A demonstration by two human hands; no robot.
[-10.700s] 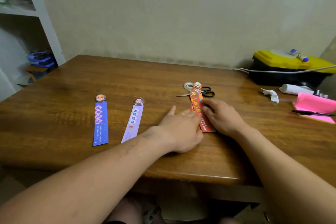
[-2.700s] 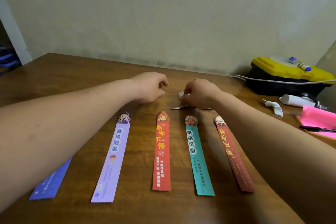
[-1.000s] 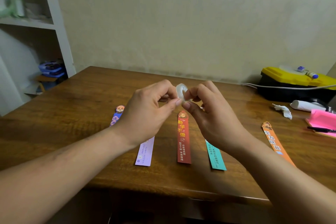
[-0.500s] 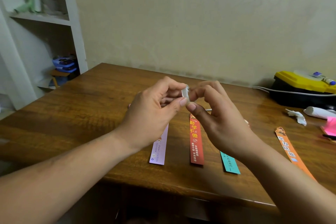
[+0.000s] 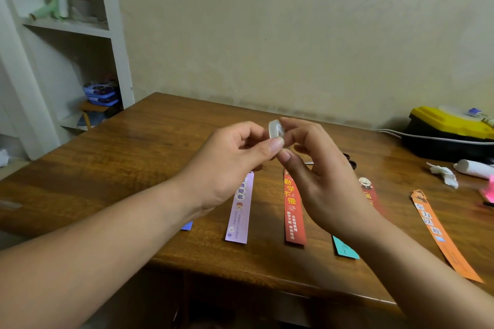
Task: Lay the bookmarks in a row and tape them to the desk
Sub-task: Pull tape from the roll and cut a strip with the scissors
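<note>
Both hands hold a small clear tape roll up above the wooden desk. My right hand grips the roll between thumb and fingers. My left hand pinches at the roll's edge with thumb and forefinger. Under the hands several bookmarks lie in a row: a blue one mostly hidden by my left arm, lilac, red, teal, dark red and orange.
Black scissors lie partly hidden behind my right hand. At the right stand a yellow-lidded black box, a white tube, crumpled tissue and a pink pad. A white shelf unit stands left.
The hands picked the tape roll up off the desk and raised it. In the last half second the roll has turned slightly between the fingers; the bookmarks have not moved.
</note>
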